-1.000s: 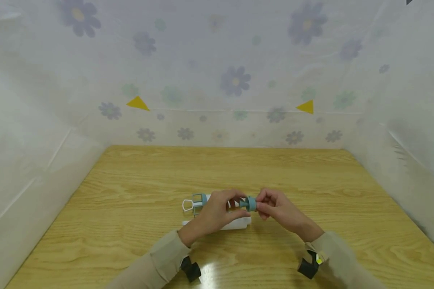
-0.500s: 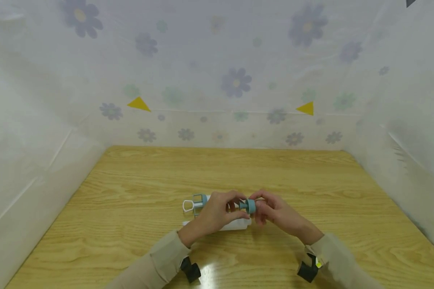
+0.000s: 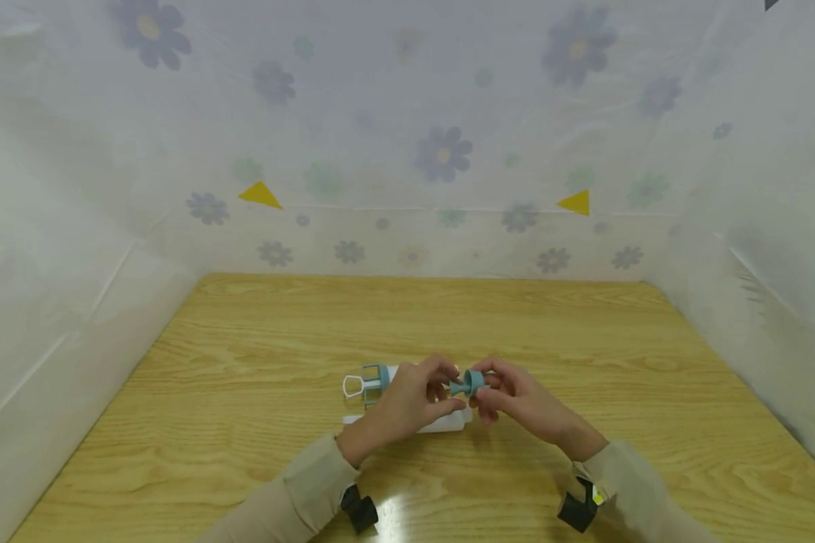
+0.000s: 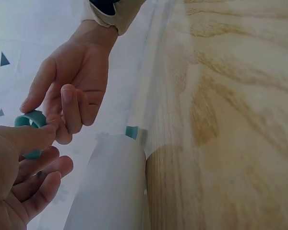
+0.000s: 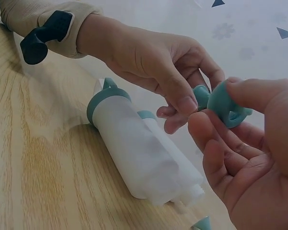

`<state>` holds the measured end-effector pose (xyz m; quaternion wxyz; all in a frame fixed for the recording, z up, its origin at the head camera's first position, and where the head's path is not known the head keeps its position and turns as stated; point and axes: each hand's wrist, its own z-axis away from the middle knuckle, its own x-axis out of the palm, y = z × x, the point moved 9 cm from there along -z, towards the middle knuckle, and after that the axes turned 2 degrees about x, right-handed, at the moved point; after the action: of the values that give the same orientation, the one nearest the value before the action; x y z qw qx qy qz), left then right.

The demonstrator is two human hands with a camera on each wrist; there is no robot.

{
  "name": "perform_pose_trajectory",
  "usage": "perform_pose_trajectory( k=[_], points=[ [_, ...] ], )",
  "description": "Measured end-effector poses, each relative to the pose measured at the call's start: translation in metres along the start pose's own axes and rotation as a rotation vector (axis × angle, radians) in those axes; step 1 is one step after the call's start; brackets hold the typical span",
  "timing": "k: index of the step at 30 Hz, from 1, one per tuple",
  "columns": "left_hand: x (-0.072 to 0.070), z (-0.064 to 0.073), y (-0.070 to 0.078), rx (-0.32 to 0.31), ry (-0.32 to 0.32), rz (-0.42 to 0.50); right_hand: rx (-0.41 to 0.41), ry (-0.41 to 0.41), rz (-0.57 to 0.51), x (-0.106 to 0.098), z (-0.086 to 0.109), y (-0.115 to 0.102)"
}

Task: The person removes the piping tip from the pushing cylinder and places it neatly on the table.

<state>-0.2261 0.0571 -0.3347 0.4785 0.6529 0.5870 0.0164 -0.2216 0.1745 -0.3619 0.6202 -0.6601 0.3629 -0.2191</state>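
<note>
A small teal cap-shaped piece [image 3: 474,382], with a narrow flared stem on its left, is held above the table between both hands. My left hand [image 3: 407,396] holds the stem end, its thumb against it in the right wrist view. With thumb and fingers my right hand [image 3: 519,388] pinches the wide, cup-like end, where a small loop shows [image 5: 237,115]. Beneath the left hand lie two white tubes, partly hidden. The farther tube [image 5: 129,143] has a teal collar [image 3: 383,377] and a white loop handle [image 3: 353,387]; the nearer tube [image 3: 444,422] lies alongside.
The wooden table [image 3: 299,324] extends around the hands. White floral sheeting [image 3: 380,136] encloses the back and sides, with two yellow triangles on the back. Another teal piece [image 5: 202,223] shows at the lower edge of the right wrist view.
The right hand's fingers loosened and shifted around the teal piece, then closed on its wide end again. The piece has turned slightly. My left hand and the tubes stay nearly in place.
</note>
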Motion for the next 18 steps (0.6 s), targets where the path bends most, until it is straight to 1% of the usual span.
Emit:
perform_pose_trajectory(
  k=[5, 8, 11, 14, 18],
  points=[
    [-0.001, 0.0, 0.0, -0.003, 0.013, 0.005, -0.009, 0.028, -0.001, -0.004, 0.002, 0.001],
    [-0.002, 0.0, -0.001, -0.018, 0.025, 0.009, -0.013, 0.044, 0.002, -0.007, 0.004, 0.001],
    [-0.004, -0.001, -0.004, -0.049, 0.054, -0.004, -0.009, 0.056, 0.023, -0.009, 0.005, 0.001],
    [-0.008, -0.001, -0.006, -0.064, 0.092, -0.025, -0.012, 0.065, 0.05, -0.01, 0.006, 0.0],
    [-0.011, 0.0, -0.005, -0.042, 0.124, -0.044, -0.006, 0.076, 0.068, -0.012, 0.008, 0.001]
  ],
)
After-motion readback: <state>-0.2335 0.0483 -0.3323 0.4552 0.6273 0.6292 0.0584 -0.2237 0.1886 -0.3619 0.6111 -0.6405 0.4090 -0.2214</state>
